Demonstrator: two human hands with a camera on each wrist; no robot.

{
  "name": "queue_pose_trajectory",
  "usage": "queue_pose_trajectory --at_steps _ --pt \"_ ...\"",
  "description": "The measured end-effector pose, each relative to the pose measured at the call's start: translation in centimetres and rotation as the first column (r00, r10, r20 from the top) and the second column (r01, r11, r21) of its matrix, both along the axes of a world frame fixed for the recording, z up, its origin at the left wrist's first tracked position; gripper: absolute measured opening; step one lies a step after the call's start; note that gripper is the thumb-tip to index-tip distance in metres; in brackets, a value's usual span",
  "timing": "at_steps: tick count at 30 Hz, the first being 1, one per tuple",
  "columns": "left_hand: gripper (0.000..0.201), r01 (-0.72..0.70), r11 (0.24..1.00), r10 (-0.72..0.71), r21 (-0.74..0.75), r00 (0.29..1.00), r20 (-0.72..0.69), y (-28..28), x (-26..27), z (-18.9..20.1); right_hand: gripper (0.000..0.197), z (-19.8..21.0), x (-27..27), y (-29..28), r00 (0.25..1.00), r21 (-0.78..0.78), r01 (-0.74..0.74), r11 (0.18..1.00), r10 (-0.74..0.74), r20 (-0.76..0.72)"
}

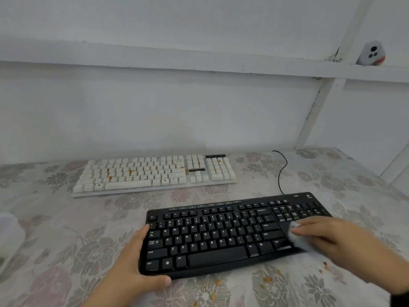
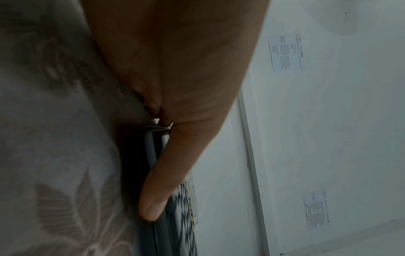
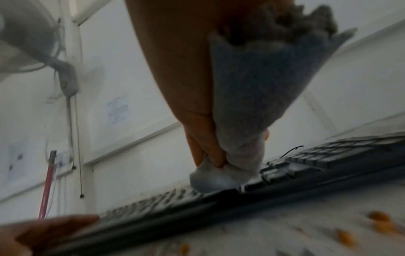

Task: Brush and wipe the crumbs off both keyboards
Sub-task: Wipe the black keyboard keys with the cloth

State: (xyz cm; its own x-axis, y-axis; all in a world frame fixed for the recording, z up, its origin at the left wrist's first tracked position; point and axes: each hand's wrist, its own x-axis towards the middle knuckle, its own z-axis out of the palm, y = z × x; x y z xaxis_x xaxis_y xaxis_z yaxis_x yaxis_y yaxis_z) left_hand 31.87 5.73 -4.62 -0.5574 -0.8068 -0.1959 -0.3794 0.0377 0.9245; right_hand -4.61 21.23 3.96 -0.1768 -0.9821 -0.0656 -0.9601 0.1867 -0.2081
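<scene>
While the right hand [image 1: 327, 234] presses a bunched pale cloth [image 1: 297, 237] against the right end of the black keyboard [image 1: 221, 231], fingers curled round the wad, the left hand [image 1: 137, 262] grasps the keyboard's left end, thumb along the front edge and fingers at the far corner. That keyboard lies toward the front edge of the tabletop [image 1: 55, 240], right of centre.

Orange crumbs [image 1: 267, 279] already lie on the flowered cover between the keyboard's front edge and the tabletop's front edge, with more off toward the front right corner. A sweep toward the person would probably push further crumbs onto that cover or over the front edge, so they would need gathering afterward. If the bracing grasp loosens, the wiping pressure could skid the keyboard sideways. The cloth may also drive crumbs down between the keys instead of lifting them.

Farther back, near the wall, the white keyboard [image 1: 155, 173] still carries orange crumbs among its keys and is untouched by either hand. A black cable [image 1: 281, 171] curls behind the black keyboard's far right corner; a wide stroke could snag it. A blurred white object [image 1: 8, 231] sits at the left edge, unidentifiable.
</scene>
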Motion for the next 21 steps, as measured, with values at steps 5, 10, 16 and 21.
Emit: queue_pose_trajectory --at_steps 5,10,16,21 --pt "0.128 0.001 1.000 -0.001 -0.003 1.000 -0.030 0.1 -0.1 0.4 0.055 -2.0 0.2 0.3 0.992 -0.103 -0.037 0.994 0.025 -0.121" --pt "0.131 -0.020 1.000 0.020 0.010 1.000 -0.001 0.1 0.0 -0.2 0.020 -2.7 -5.4 1.6 0.988 -0.074 0.090 0.993 -0.098 -0.116" --pt "0.113 -0.024 1.000 0.025 0.013 0.997 -0.067 0.1 -0.1 0.3 0.054 -5.2 -11.5 3.4 0.969 -0.131 0.218 0.967 -0.231 -0.094" --pt "0.135 -0.009 1.000 0.009 -0.021 1.000 -0.019 -0.2 0.0 0.0 0.054 -1.3 -5.4 1.4 0.961 0.012 0.264 0.964 -0.262 -0.091"
